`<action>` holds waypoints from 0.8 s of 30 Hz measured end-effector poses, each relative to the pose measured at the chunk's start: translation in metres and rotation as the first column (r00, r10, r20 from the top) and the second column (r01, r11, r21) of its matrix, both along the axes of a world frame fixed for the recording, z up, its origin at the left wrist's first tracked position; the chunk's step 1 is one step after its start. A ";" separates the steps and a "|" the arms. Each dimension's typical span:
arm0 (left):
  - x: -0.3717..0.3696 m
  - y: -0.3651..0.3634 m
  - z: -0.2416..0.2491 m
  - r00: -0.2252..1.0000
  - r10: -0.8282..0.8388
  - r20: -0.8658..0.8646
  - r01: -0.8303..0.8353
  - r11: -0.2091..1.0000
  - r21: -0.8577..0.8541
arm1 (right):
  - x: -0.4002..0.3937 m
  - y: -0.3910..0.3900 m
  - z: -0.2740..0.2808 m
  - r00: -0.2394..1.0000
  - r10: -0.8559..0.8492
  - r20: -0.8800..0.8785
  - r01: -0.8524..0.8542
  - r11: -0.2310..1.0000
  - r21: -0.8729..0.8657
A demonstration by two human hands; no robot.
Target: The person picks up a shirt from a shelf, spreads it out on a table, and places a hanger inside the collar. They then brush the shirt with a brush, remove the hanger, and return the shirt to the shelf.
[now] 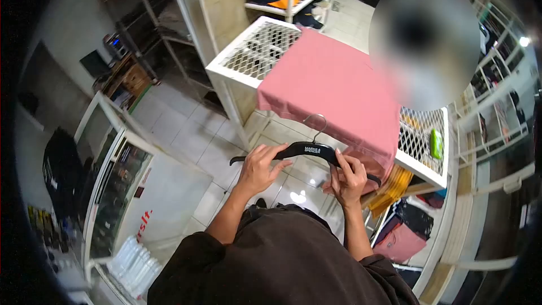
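Observation:
Both my hands hold a black clothes hanger (299,149) in front of my body, its metal hook pointing up and white lettering on its middle. My left hand (261,168) pinches the hanger's left arm between thumb and fingers. On the other side my right hand (348,178) grips the right arm, fingers bent over it. Just beyond lies a pink garment (339,79), spread over a white mesh-topped table, its near edge hanging down over the front. The hook overlaps that hanging edge in this view.
The white mesh table (237,77) stands ahead, with a green packet (436,144) on its right end. Below are yellow cloth (392,192) and folded clothes (402,243). Left stands a glass-fronted display case (121,186). Shelves with clothes (293,8) rise behind; a blurred patch covers the upper right.

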State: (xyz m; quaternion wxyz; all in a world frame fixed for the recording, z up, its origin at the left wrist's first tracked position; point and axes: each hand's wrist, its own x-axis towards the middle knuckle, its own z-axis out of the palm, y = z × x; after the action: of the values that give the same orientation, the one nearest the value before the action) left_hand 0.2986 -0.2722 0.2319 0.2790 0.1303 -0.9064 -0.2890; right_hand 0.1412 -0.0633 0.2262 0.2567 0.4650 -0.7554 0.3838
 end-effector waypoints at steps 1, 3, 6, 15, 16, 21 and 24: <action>-0.009 -0.010 -0.004 0.997 -0.055 -0.048 0.056 0.998 0.018 | 0.001 0.006 -0.002 0.999 -0.035 0.002 0.035 0.999 0.007; -0.029 -0.034 -0.018 0.985 -0.138 -0.100 0.142 0.989 0.039 | -0.001 0.013 -0.009 0.987 -0.143 0.079 0.141 0.990 0.023; -0.056 -0.071 -0.033 0.991 -0.055 -0.120 0.038 0.990 -0.134 | 0.005 0.018 -0.012 0.962 -0.254 0.101 0.252 0.967 0.031; -0.104 -0.132 -0.058 0.960 -0.191 -0.206 0.074 0.879 -0.471 | 0.034 0.000 -0.027 0.876 -0.460 0.147 0.447 0.888 0.109; -0.104 -0.134 -0.053 0.956 -0.210 -0.205 0.090 0.875 -0.476 | 0.037 -0.002 -0.027 0.879 -0.462 0.116 0.449 0.885 0.119; -0.101 -0.144 -0.031 0.921 -0.281 -0.271 0.203 0.938 -0.282 | 0.055 -0.014 -0.028 0.894 -0.436 0.097 0.419 0.894 0.156; -0.098 -0.138 -0.011 0.914 -0.220 -0.340 0.147 0.962 -0.228 | 0.054 -0.027 -0.036 0.945 -0.325 -0.035 0.327 0.930 0.166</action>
State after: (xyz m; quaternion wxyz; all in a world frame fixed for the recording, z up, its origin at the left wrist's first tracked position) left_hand 0.2008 -0.4100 0.2204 0.4241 -0.0396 -0.8719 -0.2414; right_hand 0.1954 -0.0900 0.1899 0.2788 0.3546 -0.8511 0.2685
